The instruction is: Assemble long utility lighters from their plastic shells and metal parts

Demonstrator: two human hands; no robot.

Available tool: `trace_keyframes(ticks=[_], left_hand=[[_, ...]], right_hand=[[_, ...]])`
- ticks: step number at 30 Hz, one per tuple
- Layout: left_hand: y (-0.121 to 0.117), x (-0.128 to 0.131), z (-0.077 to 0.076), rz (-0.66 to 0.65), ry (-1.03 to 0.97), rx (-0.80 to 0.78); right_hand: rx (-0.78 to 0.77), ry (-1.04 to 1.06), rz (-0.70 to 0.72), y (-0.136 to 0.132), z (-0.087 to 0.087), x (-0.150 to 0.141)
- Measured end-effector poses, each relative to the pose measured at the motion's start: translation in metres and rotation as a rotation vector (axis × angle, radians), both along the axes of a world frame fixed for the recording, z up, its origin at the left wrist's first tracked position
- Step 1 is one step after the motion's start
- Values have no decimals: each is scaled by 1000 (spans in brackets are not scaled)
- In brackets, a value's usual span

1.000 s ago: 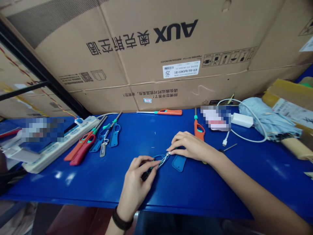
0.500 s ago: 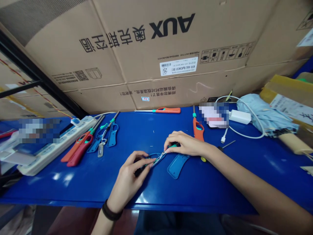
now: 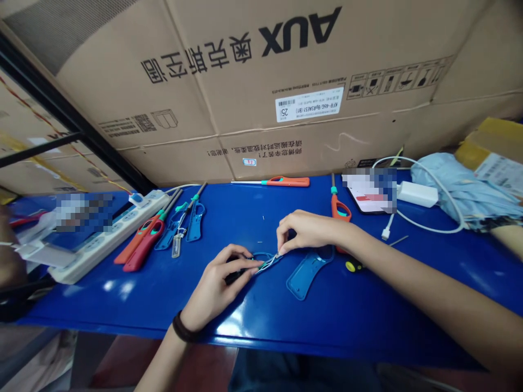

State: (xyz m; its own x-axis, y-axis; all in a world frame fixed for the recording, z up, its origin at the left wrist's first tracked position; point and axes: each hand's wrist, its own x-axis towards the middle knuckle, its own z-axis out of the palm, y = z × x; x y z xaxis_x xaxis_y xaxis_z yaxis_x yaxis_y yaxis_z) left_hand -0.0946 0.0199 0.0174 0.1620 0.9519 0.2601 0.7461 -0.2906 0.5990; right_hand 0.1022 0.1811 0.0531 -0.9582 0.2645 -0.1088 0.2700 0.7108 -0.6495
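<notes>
My left hand (image 3: 216, 283) is closed on the blue handle shell (image 3: 261, 255) of an opened gas lighter, low over the table. White wires (image 3: 268, 265) run along the shell. At their far end, the thumb and fingertips of my right hand (image 3: 302, 231) pinch the wires; a small metal piece there is too small to make out. A loose blue shell half (image 3: 303, 276) lies inside up, just right of the hands. Beyond my right forearm lies an orange lighter (image 3: 340, 209), partly covered. A screwdriver with a yellow and black handle (image 3: 353, 265) pokes out beneath that forearm.
On the left are a red lighter (image 3: 144, 247), an orange lighter (image 3: 138, 238), an opened blue lighter (image 3: 195, 222) and a power strip (image 3: 67, 270). Another orange lighter (image 3: 288, 181) lies against the cardboard (image 3: 245, 120). A phone (image 3: 365, 193) and charger (image 3: 417, 194) sit right. Someone's arm (image 3: 10, 245) shows at left.
The view has shifted, so table items appear farther right. Both hands keep their hold on the shell and wires. Another person's arm has come into view at the left edge.
</notes>
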Motion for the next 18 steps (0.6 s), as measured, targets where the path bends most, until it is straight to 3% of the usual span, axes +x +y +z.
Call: trace_keyframes(ticks=[8, 18], left_hand=[[1, 1, 0, 9, -23, -10], [1, 1, -1, 12, -25, -17]], right_hand=[[160, 129, -45, -15, -9, 8], [142, 90, 3, -9, -9, 5]])
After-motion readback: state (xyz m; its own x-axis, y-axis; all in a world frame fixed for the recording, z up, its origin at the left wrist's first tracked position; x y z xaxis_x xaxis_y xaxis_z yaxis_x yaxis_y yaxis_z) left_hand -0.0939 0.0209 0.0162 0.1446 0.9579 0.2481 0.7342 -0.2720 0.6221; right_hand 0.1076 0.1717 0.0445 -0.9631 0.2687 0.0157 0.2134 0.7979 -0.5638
